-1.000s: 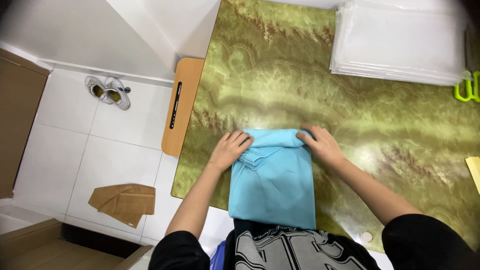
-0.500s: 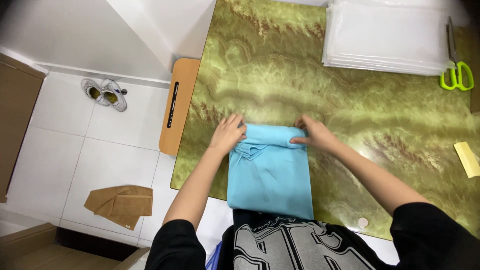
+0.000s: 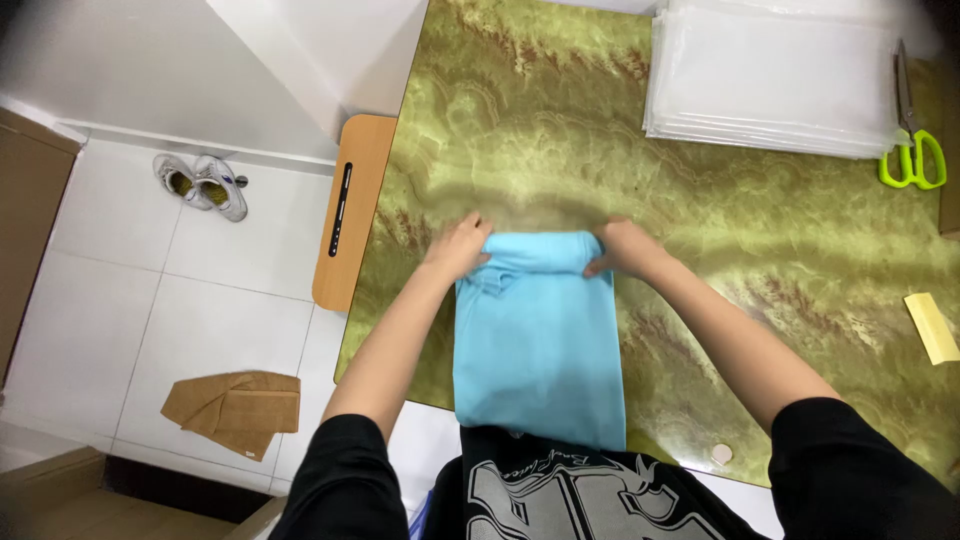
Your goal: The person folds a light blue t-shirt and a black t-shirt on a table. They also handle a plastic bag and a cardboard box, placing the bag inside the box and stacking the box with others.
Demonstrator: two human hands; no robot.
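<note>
A light blue garment (image 3: 535, 345) lies folded into a long strip on the green marbled table (image 3: 560, 140), its near end hanging over the table's front edge. My left hand (image 3: 460, 248) grips the far left corner of the garment. My right hand (image 3: 620, 246) grips the far right corner. Between the two hands the far end of the cloth is bunched and rolled toward me.
A stack of clear plastic bags (image 3: 775, 80) lies at the far right, with green-handled scissors (image 3: 912, 150) beside it. A yellow strip (image 3: 932, 328) rests near the right edge. A wooden stool (image 3: 345, 225), shoes (image 3: 200, 185) and a brown cloth (image 3: 235, 410) are on the tiled floor at left.
Both hands have slid a little farther from me along the table with the garment's far end, and the camera view has shifted so the scissors show fully.
</note>
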